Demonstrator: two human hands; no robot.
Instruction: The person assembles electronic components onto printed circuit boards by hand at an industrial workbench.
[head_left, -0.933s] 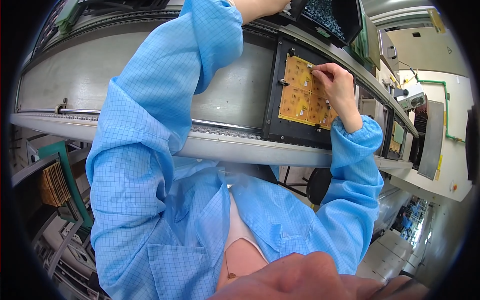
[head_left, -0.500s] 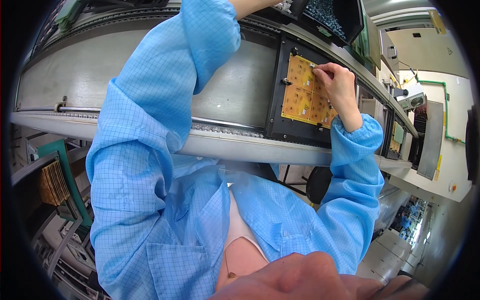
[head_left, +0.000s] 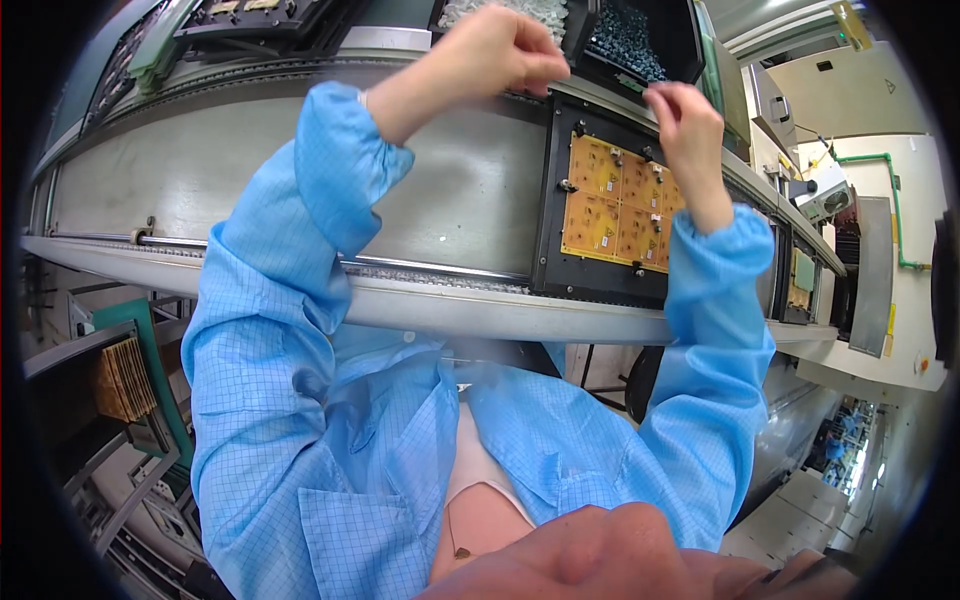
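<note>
Both hands have risen off the yellow circuit panel (head_left: pixel 618 203), which lies in its black carrier frame (head_left: pixel 553 225) at the conveyor's (head_left: pixel 300 190) right end. Left hand (head_left: pixel 500 45) pinches fingertips together above the far rail; right hand (head_left: pixel 685 125) pinches likewise over the panel's far edge. What either holds is too small to tell. Bins of small parts (head_left: pixel 630 40) sit beyond; bare grey belt stretches leftward.

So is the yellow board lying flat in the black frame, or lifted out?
Lying flat in. The yellow board sits inside the black frame; both hands are raised above it.
</note>
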